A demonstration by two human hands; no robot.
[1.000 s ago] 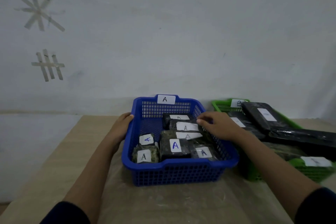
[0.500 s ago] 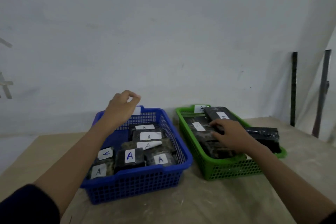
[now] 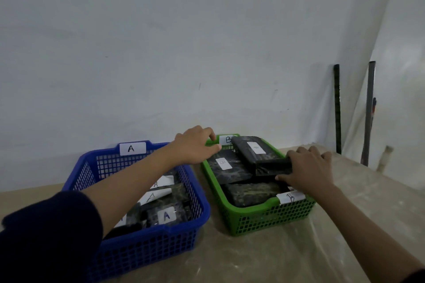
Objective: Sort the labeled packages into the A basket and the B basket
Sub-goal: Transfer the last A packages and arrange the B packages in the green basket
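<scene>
The blue basket labelled A stands on the left with several dark packages marked A inside. To its right, the green basket labelled B holds several black packages, one lying across the pile, another flat beneath it. My left hand reaches over the blue basket, its fingers curled at the green basket's far left corner rim. My right hand grips the end of a black package at the green basket's right side, thumb underneath.
The baskets sit side by side on a beige table covered with clear plastic, against a white wall. Two dark rods lean in the right corner beyond the table's edge.
My left hand has crossed from above the blue basket to the green basket's far corner. My right hand has shifted right onto the black package at the basket's right side.
</scene>
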